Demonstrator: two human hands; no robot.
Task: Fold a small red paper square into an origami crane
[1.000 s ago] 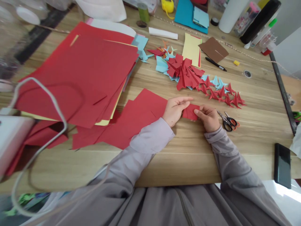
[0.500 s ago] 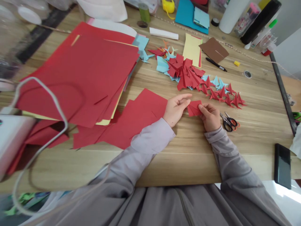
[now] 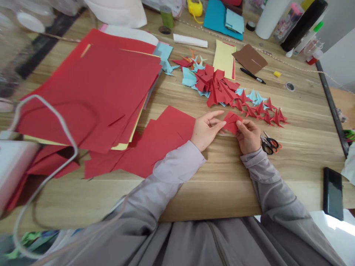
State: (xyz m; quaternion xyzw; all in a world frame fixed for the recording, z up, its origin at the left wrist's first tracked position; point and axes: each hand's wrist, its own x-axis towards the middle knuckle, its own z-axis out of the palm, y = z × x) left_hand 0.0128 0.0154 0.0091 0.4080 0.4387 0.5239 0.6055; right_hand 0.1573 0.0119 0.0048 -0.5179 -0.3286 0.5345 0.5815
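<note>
A small folded piece of red paper (image 3: 231, 121) is held up between both hands over the wooden table. My left hand (image 3: 207, 130) pinches its left edge with thumb and fingers. On its right edge, my right hand (image 3: 248, 136) grips it between thumb and forefinger, the other fingers curled in. Just beyond lies a heap of folded red paper pieces (image 3: 217, 87), with red and light-blue origami shapes (image 3: 260, 108) trailing off to its right. Black-handled scissors (image 3: 269, 143) rest on the table beside my right hand.
Large red sheets (image 3: 91, 92) are stacked at the left, with smaller red squares (image 3: 163, 142) nearer me. A white cable (image 3: 68, 129) loops over the left side. A black pen (image 3: 252, 75), brown paper (image 3: 249, 59) and yellow paper (image 3: 224, 59) lie farther back. A phone (image 3: 332, 194) sits at the right edge.
The red paper has turned between my fingers, from lying level to a tilted, diamond-like position. Both hands stay close together in nearly the same place.
</note>
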